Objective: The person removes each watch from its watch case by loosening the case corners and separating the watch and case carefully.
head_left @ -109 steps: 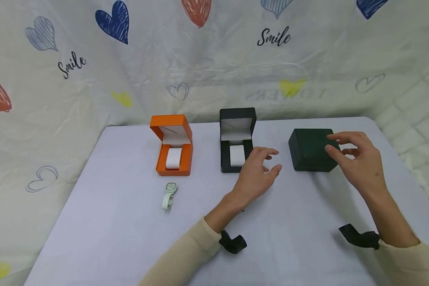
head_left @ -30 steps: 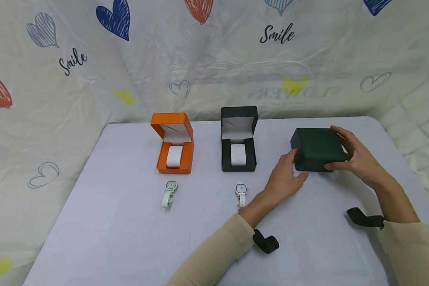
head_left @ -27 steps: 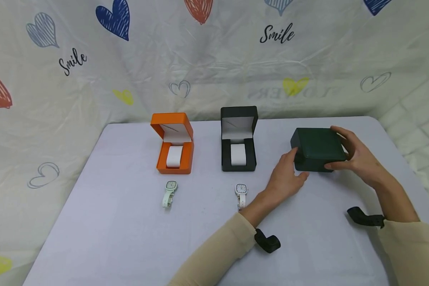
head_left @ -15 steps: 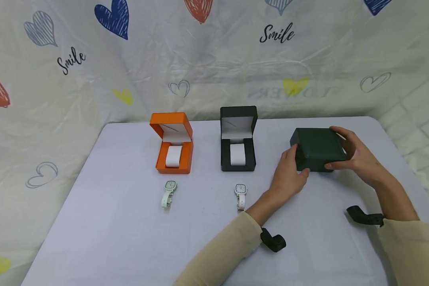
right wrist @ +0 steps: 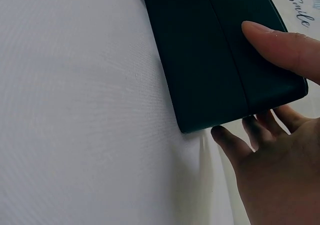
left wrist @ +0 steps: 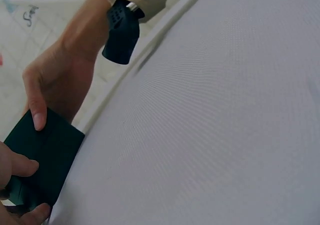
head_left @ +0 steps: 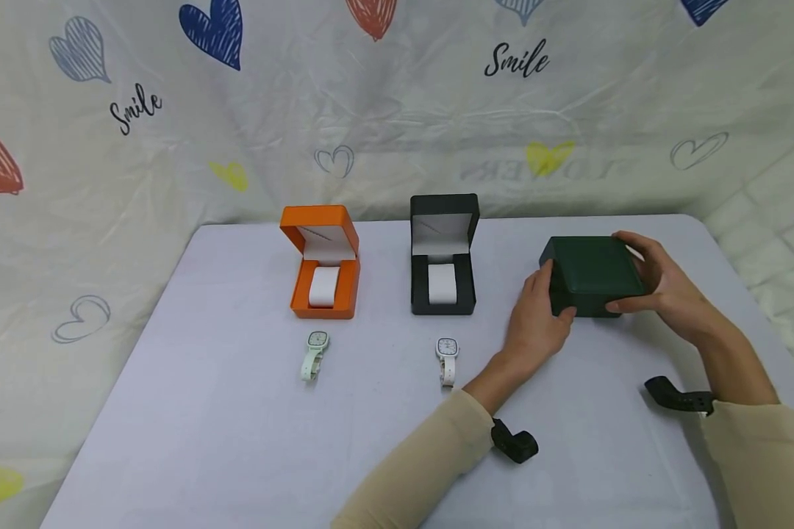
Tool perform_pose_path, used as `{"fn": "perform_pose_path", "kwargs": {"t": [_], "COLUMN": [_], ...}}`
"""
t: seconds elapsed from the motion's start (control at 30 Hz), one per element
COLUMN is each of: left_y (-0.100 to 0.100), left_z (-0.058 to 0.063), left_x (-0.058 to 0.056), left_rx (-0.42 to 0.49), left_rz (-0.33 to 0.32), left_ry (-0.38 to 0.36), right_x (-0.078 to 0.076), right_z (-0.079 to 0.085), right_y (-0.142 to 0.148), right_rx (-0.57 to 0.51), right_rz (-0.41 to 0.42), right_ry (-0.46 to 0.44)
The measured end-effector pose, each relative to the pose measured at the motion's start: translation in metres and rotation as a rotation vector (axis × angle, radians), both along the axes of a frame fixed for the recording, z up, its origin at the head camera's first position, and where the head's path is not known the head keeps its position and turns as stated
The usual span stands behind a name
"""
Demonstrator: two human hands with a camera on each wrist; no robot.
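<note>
A dark green watch box (head_left: 595, 268) sits on the right of the table, lid down; a thin seam shows in the right wrist view. My left hand (head_left: 536, 323) holds its left front corner, thumb on the front and fingers along the left side. My right hand (head_left: 671, 294) grips the right end, its thumb on the front face and fingers round the side. From the left wrist, the green watch box (left wrist: 50, 147) appears between my left hand (left wrist: 15, 167) and right hand (left wrist: 62, 82). The far side of the box is hidden.
An orange watch box (head_left: 334, 308) and a black watch box (head_left: 463, 294) stand with lids raised, a white cushion in each. Before them lie a pale green watch (head_left: 315, 353) and a white watch (head_left: 447, 360). A patterned curtain (head_left: 397, 110) hangs behind the table (head_left: 238, 441).
Both hands have come onto the green watch box; the left reached right from beside the black box. Over the last second the left fingers slid slightly up its side. The lid looks unmoved.
</note>
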State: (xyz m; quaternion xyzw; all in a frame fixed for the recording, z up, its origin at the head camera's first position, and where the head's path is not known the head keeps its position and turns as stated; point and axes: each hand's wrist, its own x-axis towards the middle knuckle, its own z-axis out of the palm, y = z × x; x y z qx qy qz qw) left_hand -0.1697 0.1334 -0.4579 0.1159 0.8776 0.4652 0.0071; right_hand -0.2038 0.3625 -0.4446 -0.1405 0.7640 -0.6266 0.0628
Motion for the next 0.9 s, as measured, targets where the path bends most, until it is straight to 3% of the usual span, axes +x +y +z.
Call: {"fn": "perform_pose_path", "kwargs": {"t": [0.23,0.53,0.77,0.9], "left_y": [-0.0015,-0.0035,-0.0022,-0.0026], "left_z": [-0.0015,-0.0009,-0.0011,-0.002], "left_x": [-0.0041,-0.0046,-0.0054,-0.005], "left_rx": [-0.021,0.09,0.112,0.109], "left_rz": [0.004,0.022,0.05,0.054], "left_ry": [0.046,0.056,0.073,0.081], "right_x": [-0.0044,-0.0053,-0.0058,-0.0065], "right_z": [-0.0042,-0.0081,-0.0074,-0.0085], "right_y": [0.0017,0.0035,0.005,0.0037], "right_rx": [-0.038,-0.207,-0.199,-0.248], "right_rz": [0.007,0.062,0.052,0.042], "right_ry": [-0.005,0.018,0.023,0.009]}}
